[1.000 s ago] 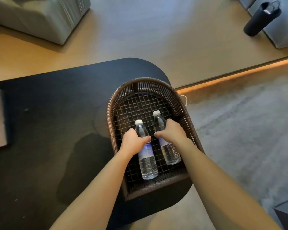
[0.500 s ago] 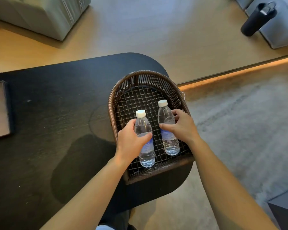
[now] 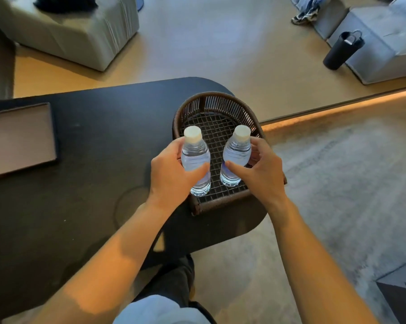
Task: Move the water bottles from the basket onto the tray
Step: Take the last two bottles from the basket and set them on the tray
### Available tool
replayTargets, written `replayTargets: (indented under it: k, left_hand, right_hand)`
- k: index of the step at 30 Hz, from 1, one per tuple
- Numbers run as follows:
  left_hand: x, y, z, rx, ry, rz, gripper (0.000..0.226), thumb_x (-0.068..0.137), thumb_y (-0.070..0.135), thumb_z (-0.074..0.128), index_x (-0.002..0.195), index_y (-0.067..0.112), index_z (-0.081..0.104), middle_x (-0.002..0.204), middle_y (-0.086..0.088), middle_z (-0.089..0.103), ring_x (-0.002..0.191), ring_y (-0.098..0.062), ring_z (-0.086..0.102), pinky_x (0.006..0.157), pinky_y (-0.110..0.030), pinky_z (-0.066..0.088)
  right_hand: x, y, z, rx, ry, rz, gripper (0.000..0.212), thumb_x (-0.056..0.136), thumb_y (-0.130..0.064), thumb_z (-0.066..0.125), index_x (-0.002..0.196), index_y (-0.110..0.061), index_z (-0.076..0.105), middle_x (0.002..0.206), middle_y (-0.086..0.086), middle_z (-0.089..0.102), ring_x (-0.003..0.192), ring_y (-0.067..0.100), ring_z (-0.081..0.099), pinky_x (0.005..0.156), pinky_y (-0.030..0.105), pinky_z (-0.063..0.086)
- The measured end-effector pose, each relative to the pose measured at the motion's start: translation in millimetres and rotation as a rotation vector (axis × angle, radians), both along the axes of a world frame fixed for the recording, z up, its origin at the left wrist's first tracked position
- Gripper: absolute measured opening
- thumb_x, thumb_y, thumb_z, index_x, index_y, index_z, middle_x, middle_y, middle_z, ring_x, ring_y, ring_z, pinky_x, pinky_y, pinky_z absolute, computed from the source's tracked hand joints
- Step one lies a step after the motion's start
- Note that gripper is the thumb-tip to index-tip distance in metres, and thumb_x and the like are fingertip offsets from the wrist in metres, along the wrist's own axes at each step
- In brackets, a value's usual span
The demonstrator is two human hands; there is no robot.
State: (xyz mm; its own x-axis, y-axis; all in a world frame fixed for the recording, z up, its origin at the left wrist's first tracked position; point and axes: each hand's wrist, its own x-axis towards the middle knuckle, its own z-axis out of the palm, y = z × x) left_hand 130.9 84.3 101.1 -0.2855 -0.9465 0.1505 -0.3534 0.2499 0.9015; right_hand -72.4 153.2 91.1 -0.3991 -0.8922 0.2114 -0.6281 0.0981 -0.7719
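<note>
1. Both water bottles now stand upright, raised above the basket floor.
2. Left hand and right hand each wrap one bottle.
3. Tray, well left of the basket, awaits them.

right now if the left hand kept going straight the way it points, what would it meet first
Probably the curved far wall of the brown woven basket; the left hand, its grip on a clear white-capped water bottle, points that way, though depth is unclear.

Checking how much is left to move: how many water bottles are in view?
2. One bottle is in the left hand, the other in the right hand, both over the basket. None seems hidden.
</note>
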Motion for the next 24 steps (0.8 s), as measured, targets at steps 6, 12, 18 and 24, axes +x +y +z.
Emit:
replayTargets:
  k: [6, 12, 18, 24]
  left_hand:
    - [86, 29, 17, -0.095, -0.092, 0.106, 0.064, 0.073, 0.031, 0.090, 0.128, 0.024, 0.060, 0.120, 0.008, 0.068, 0.103, -0.003, 0.062, 0.083, -0.018, 0.052]
    - [176, 50, 24, -0.109, -0.127, 0.260, 0.062, 0.071, 0.029, 0.091, 0.126, 0.022, 0.062, 0.114, 0.013, 0.065, 0.099, -0.004, 0.062, 0.082, -0.018, 0.049]
    - [261, 54, 32, -0.115, -0.134, 0.381, 0.058, 0.073, 0.026, 0.090, 0.123, 0.025, 0.061, 0.116, 0.009, 0.067, 0.100, -0.005, 0.062, 0.085, -0.017, 0.048]
    - [346, 33, 33, -0.063, -0.142, 0.529, 0.056, 0.069, 0.024, 0.092, 0.116, 0.028, 0.061, 0.107, 0.013, 0.068, 0.095, -0.006, 0.066, 0.083, -0.023, 0.054]
  right_hand:
    - [73, 21, 24, -0.035, 0.014, 0.109, 0.062, 0.077, -0.026, 0.091, 0.129, -0.022, 0.058, 0.126, -0.001, 0.069, 0.114, 0.009, 0.065, 0.093, 0.024, 0.056]
    - [158, 14, 31, -0.017, -0.025, 0.262, 0.062, 0.078, -0.027, 0.090, 0.130, -0.022, 0.056, 0.128, -0.006, 0.067, 0.111, 0.000, 0.064, 0.095, 0.017, 0.052]
    - [244, -15, 35, 0.040, -0.137, 0.381, 0.061, 0.078, -0.035, 0.089, 0.125, -0.040, 0.050, 0.117, -0.026, 0.060, 0.099, -0.009, 0.061, 0.083, 0.007, 0.048]
    - [324, -59, 31, 0.072, -0.167, 0.466, 0.060, 0.075, -0.037, 0.091, 0.117, -0.048, 0.049, 0.102, -0.040, 0.059, 0.092, -0.016, 0.062, 0.070, -0.001, 0.045]
